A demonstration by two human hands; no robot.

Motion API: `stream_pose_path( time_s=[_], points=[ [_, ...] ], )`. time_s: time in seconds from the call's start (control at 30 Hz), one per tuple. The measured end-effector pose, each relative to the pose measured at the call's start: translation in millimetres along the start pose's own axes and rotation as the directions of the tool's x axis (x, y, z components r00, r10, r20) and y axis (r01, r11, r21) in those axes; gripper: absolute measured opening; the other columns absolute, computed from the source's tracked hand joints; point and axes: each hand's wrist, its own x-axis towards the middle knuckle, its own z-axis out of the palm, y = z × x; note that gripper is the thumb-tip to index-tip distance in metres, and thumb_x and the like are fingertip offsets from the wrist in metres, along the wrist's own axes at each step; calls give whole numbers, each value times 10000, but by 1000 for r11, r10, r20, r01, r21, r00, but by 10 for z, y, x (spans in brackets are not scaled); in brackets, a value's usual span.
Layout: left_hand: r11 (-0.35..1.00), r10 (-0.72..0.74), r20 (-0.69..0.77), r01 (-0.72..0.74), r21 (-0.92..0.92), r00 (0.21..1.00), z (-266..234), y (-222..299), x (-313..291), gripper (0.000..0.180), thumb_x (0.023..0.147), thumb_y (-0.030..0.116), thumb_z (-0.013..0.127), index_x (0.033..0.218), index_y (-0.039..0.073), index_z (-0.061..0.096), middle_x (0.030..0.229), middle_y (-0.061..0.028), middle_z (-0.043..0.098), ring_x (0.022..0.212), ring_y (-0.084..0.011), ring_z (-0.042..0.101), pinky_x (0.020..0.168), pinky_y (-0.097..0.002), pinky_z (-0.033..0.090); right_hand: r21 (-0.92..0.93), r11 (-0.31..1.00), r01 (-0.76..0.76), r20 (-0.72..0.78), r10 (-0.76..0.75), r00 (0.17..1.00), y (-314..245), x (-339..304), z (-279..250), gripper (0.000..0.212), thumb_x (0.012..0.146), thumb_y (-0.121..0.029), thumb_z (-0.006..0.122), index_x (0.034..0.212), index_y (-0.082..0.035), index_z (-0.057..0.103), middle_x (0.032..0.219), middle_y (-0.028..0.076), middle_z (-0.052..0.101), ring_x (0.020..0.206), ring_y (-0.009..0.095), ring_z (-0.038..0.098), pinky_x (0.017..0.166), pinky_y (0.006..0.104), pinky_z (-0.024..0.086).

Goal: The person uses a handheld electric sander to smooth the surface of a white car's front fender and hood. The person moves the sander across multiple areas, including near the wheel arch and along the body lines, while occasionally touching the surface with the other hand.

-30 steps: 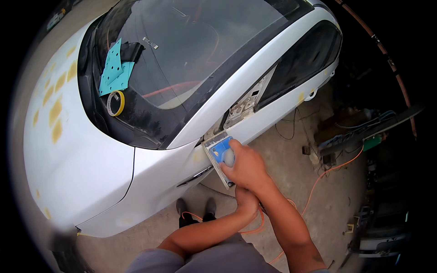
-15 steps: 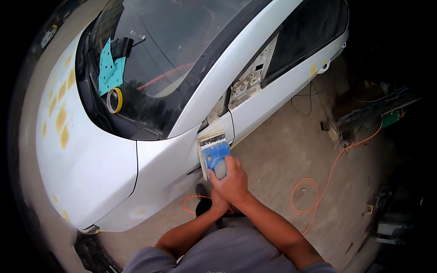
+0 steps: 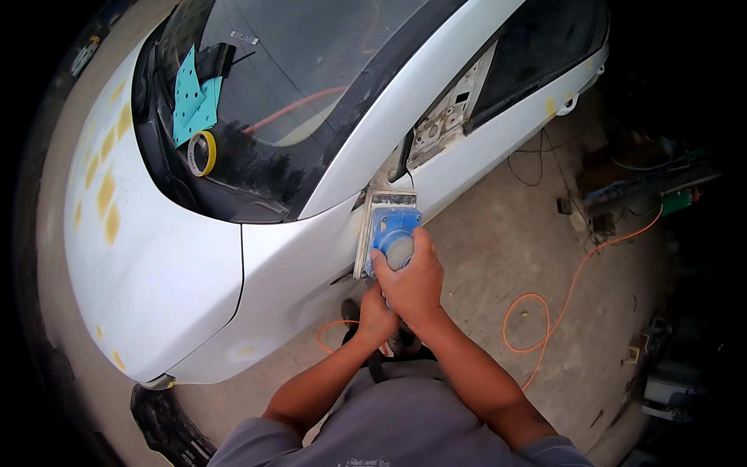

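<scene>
The left hand point(image 3: 377, 319), at lower centre, had hidden fingers; its grip could not be told. Just above, the right hand point(image 3: 414, 288) was clamped around the knob point(image 3: 399, 253) of a blue sander point(image 3: 391, 223), mid-frame against the white car point(image 3: 299, 249). Upper left, a yellow tape roll point(image 3: 211, 153) and turquoise sheets point(image 3: 187, 92) lay by the windshield point(image 3: 280, 86).

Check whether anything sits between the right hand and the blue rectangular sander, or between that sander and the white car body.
Nothing visible. The right hand grips the blue rectangular sander directly by its round grey knob. No loose item shows between the sander and the white car body, though the sander's underside is hidden.
</scene>
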Motion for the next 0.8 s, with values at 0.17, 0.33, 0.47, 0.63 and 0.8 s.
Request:
stream_pose_path(
  time_s=[0.17,0.33,0.47,0.63,0.8],
  points=[
    [999,2,-42,-1,44,999,53,64,-287,479,947,198,717,1344,-40,597,1233,-226,735,1166,-312,710,968,-416,539,-41,997,70,58,-68,996,118,-270,40,742,834,-368,856,1372,11,513,1265,263,635,1134,460,646,904,535,558],
    [997,-54,-16,55,52,998,55,-3,-236,504,955,224,722,1372,-30,595,1274,-216,725,1186,-326,708,978,-430,540,-41,998,57,39,-55,998,101,-220,71,738,824,-364,867,1358,13,524,1251,263,637,1110,457,656,894,530,562],
    [996,67,-70,-63,66,995,143,-30,-276,474,954,241,722,1339,-18,624,1233,-202,744,1159,-341,723,955,-434,550,-69,994,86,15,-85,996,185,-281,71,734,807,-358,885,1338,15,542,1223,265,648,1080,459,671,898,522,560],
    [980,-69,15,65,187,998,75,-109,-214,498,960,260,719,1377,5,621,1261,-191,742,1200,-342,711,987,-441,542,-71,992,106,-11,-107,994,178,-237,125,700,830,-371,860,1337,-21,527,1228,241,631,1048,457,665,847,553,563],
    [996,71,-164,-62,58,984,220,-62,-359,522,962,254,719,1410,10,609,1272,-187,743,1200,-339,712,976,-440,546,-113,987,113,47,-108,993,223,-375,99,701,843,-373,850,1350,-25,512,1190,237,629,1031,454,672,824,551,566]
  ],
)
